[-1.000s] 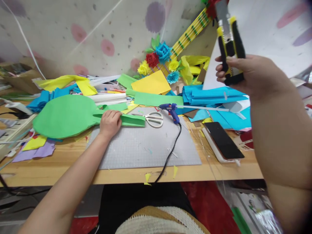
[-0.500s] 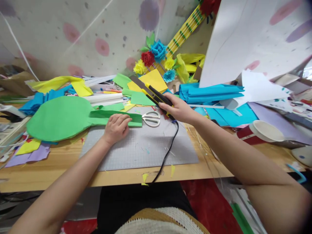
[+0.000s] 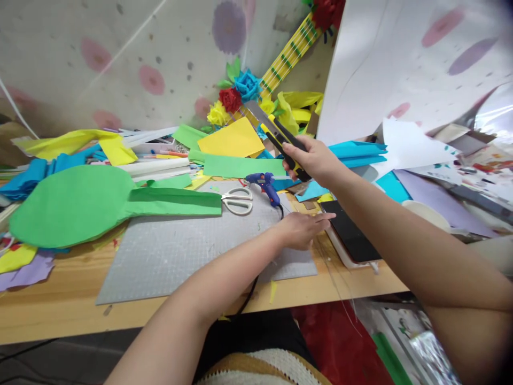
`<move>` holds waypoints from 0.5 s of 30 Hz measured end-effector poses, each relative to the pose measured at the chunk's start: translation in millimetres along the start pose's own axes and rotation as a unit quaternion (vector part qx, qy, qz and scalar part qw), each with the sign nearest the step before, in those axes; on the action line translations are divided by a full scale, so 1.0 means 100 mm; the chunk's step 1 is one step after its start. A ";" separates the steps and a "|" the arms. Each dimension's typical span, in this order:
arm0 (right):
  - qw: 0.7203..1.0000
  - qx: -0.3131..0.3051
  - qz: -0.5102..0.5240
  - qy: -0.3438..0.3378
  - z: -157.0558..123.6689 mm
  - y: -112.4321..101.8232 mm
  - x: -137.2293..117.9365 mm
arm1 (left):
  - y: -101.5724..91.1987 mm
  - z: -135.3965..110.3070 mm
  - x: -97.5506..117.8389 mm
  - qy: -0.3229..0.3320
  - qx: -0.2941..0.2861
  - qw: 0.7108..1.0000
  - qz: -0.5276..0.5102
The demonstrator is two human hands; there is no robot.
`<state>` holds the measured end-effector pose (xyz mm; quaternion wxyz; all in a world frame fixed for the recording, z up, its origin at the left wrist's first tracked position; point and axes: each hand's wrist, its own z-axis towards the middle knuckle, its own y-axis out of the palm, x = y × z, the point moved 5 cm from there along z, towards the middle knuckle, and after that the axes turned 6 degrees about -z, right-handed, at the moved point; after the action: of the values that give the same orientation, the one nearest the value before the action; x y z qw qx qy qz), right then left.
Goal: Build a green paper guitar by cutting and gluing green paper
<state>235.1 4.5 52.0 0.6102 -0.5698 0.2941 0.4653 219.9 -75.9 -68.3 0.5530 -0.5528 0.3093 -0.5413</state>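
My right hand (image 3: 315,160) is closed around a yellow and black utility knife (image 3: 276,133), its blade out and pointing up and left over the paper pile. My left hand (image 3: 302,227) reaches across to the right edge of the grey cutting mat (image 3: 176,251), fingers stretched out flat toward the black phone (image 3: 349,231); it holds nothing. A green paddle-shaped paper cutout (image 3: 80,206) lies on the left of the mat with no hand on it. White scissors (image 3: 237,201) and a blue glue gun (image 3: 264,186) lie beside its end.
Sheets of yellow paper (image 3: 230,140), green and blue paper (image 3: 356,152) pile up at the back of the wooden table (image 3: 60,305), with paper flowers (image 3: 234,93) against the spotted backdrop. The glue gun's black cord runs under my left arm. A large white sheet (image 3: 401,59) leans at right.
My left hand has left the green cutout and swung right to the mat's edge near the phone. My right hand came down, then moved right and up with the knife. The view shifted right.
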 end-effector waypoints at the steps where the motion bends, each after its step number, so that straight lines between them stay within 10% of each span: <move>1: 1.000 -0.007 0.002 0.003 0.02 0.01 0.00 | 0.02 0.03 -0.02 -0.001 -0.003 1.000 0.001; 15: 1.000 -0.007 0.008 0.006 0.01 0.23 -0.18 | 0.04 0.01 -0.17 -0.035 0.039 0.998 0.040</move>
<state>207.0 -0.4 58.0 0.6007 -0.5745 0.2990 0.4687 217.6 -60.5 -76.1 0.6060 -0.5366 0.2901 -0.5104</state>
